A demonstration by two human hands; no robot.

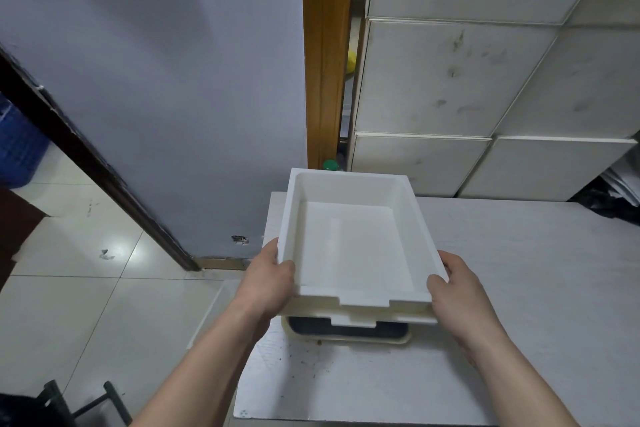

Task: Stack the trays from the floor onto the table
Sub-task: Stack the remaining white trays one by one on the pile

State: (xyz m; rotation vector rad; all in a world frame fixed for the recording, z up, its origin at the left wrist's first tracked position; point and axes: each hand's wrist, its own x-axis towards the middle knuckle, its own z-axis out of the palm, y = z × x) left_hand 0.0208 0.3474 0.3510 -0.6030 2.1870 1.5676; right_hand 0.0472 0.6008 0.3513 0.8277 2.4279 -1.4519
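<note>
Clamping white tray [349,243]: left hand [268,279], right hand [460,295]

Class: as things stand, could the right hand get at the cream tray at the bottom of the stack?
Probably not: the right hand grips the top white tray, which, with a second white tray, covers the cream tray except its near edge.

The white tray [353,243] at centre looks matt and smooth, plastic or foam. Below it, the cream tray [346,342] has a slightly shiny plastic rim. The table [519,270] is matt, faintly grained and speckled. The floor tiles [86,305], lower left, are glossy; the door frame [325,45] is varnished wood.
</note>
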